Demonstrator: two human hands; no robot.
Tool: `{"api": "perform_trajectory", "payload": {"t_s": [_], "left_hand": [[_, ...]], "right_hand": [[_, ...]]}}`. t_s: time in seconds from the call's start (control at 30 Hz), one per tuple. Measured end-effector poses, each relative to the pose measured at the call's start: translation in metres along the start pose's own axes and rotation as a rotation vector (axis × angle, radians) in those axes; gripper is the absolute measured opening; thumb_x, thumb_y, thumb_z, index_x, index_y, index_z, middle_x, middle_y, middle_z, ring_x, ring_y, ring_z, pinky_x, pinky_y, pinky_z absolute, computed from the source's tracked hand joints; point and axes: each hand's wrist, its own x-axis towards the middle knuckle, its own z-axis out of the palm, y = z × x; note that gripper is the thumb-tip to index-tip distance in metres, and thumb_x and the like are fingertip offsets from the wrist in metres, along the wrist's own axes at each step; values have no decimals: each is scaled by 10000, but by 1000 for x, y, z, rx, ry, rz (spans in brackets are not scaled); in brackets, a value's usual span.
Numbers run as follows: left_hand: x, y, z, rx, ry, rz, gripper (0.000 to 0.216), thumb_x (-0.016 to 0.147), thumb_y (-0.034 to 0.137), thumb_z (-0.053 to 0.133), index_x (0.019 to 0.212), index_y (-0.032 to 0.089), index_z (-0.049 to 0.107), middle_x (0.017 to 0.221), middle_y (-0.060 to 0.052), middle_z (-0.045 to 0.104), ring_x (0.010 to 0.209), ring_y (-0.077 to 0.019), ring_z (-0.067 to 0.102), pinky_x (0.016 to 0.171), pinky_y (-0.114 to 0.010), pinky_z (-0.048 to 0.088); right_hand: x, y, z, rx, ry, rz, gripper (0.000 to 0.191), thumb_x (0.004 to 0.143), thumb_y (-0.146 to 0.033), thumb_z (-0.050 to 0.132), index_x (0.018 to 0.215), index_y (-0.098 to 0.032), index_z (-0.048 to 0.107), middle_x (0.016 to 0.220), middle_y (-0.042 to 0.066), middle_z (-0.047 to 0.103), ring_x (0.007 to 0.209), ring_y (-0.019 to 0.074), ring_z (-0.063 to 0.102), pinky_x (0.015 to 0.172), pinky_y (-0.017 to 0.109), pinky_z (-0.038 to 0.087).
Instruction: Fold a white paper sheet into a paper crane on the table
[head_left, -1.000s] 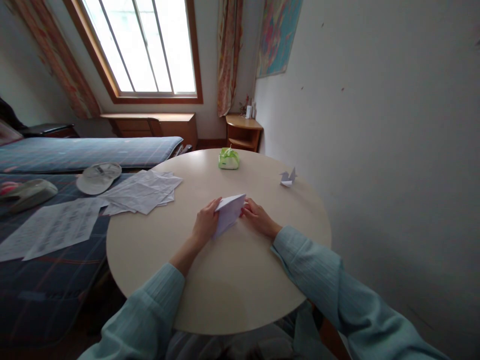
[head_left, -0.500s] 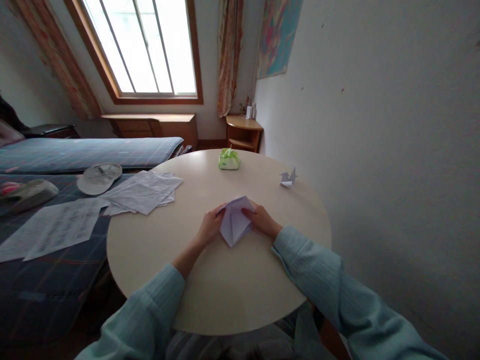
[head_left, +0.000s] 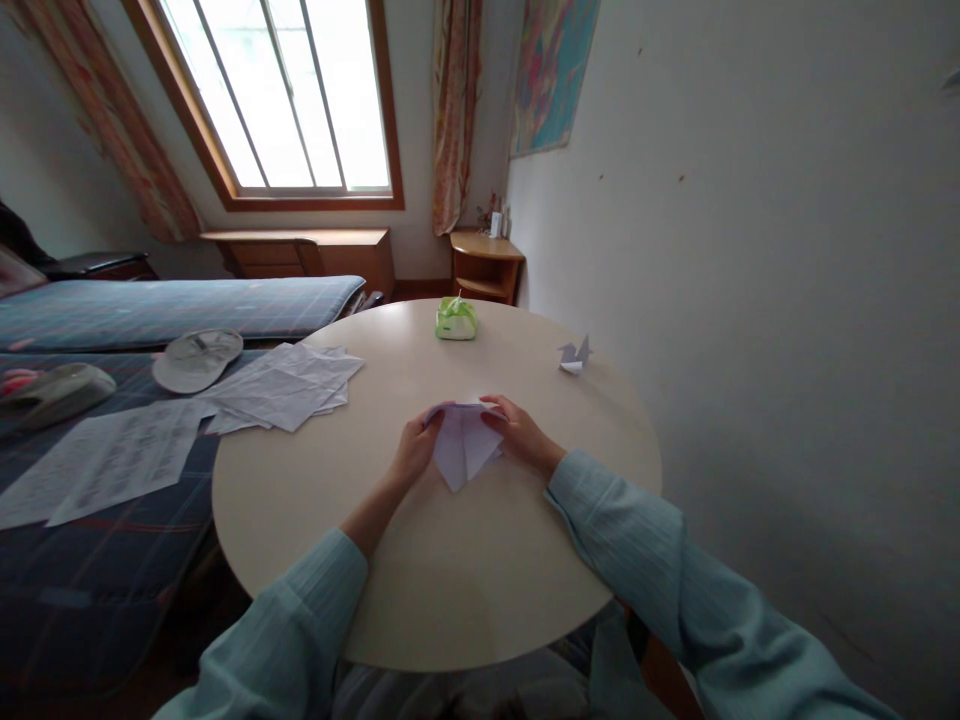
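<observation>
A folded sheet of paper (head_left: 463, 445), white with a faint violet tint, is held between my hands over the round table (head_left: 450, 590). Its lower end narrows to a point, and its top edge looks nearly straight. My left hand (head_left: 414, 446) pinches the left corner, thumb on the near face. On the other side my right hand (head_left: 521, 432) grips the right corner, its thumb on the near face and its index finger along the top edge. The fingers behind the paper are hidden. Farther back on the right stands a folded paper bird (head_left: 574, 356).
A green and white tissue pack (head_left: 456, 320) sits at the table's far side. Creased paper sheets (head_left: 289, 385) overlap the left edge, reaching toward the bed (head_left: 112, 580). A pale cap (head_left: 196, 360) lies on the bed. The white wall (head_left: 787, 350) runs close along the right.
The paper's top has folded down from a peak into a flatter edge. My left hand has moved slightly left, and my right index finger has come up over the top edge.
</observation>
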Motion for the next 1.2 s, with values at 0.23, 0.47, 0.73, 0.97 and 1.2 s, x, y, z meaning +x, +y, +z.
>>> {"api": "perform_trajectory", "payload": {"t_s": [0.23, 0.47, 0.73, 0.97, 1.2], "left_hand": [[-2, -8, 2, 53, -13, -45, 336, 787, 346, 425, 916, 130, 648, 831, -35, 675, 757, -172, 591, 651, -264, 474], [-2, -12, 0, 161, -59, -40, 340, 766, 363, 421, 731, 112, 648, 602, -3, 611, 565, -140, 527, 483, -210, 395], [-7, 11, -5, 404, -36, 11, 265, 735, 234, 443, 738, 161, 698, 723, -1, 692, 679, -180, 598, 606, -235, 440], [-6, 11, -6, 417, 15, -17, 294, 724, 157, 448, 879, 217, 691, 876, -6, 699, 780, -161, 630, 683, -236, 471], [-8, 16, -5, 472, -34, 27, 311, 742, 134, 433, 920, 208, 677, 932, -12, 687, 850, -162, 624, 760, -245, 472]], "right_hand": [[4, 9, -4, -32, -27, -61, 404, 760, -461, 504, 1044, -172, 496, 883, 47, 607, 772, 161, 557, 664, 270, 434], [4, 11, -4, -66, -38, -98, 404, 758, -477, 496, 995, -151, 520, 872, 47, 606, 790, 171, 549, 686, 288, 434], [0, -2, -4, -189, -72, -128, 320, 775, -417, 497, 961, -168, 572, 873, 52, 620, 780, 173, 556, 685, 285, 430], [0, -5, -5, -278, -58, -115, 335, 786, -404, 463, 957, -140, 578, 696, 23, 570, 646, 145, 520, 609, 257, 396], [1, -3, -4, -279, -49, -146, 256, 788, -342, 459, 894, -148, 587, 785, 43, 602, 702, 156, 534, 634, 258, 402]]}}
